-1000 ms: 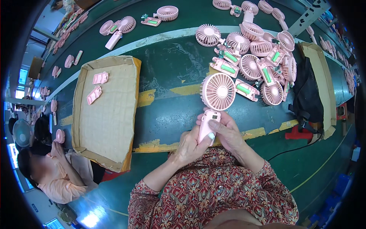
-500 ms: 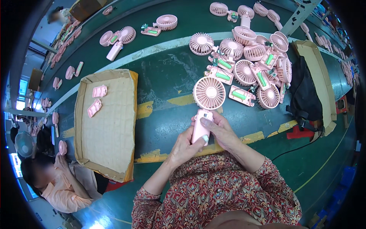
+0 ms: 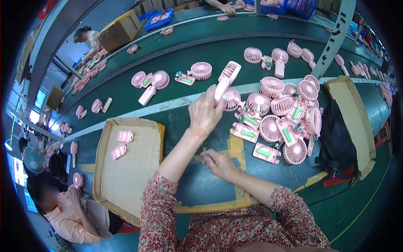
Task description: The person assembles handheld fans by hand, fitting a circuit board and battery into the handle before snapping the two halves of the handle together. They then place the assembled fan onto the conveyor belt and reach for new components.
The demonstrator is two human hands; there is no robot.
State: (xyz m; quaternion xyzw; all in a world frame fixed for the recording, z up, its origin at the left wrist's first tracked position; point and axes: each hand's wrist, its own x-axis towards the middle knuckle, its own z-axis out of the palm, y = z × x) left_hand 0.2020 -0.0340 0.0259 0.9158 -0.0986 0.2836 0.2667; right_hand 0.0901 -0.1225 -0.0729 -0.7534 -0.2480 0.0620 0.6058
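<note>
pink fan in left hand, apparently by handle

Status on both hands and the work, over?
Left hand gripping pink handheld fan, raised. Right hand loosely curled, nothing visible in it. Fan heap close by on the right.

The left hand grips, its arm stretched ahead; the right hand curls loosely behind it, the 2 apart.
</note>
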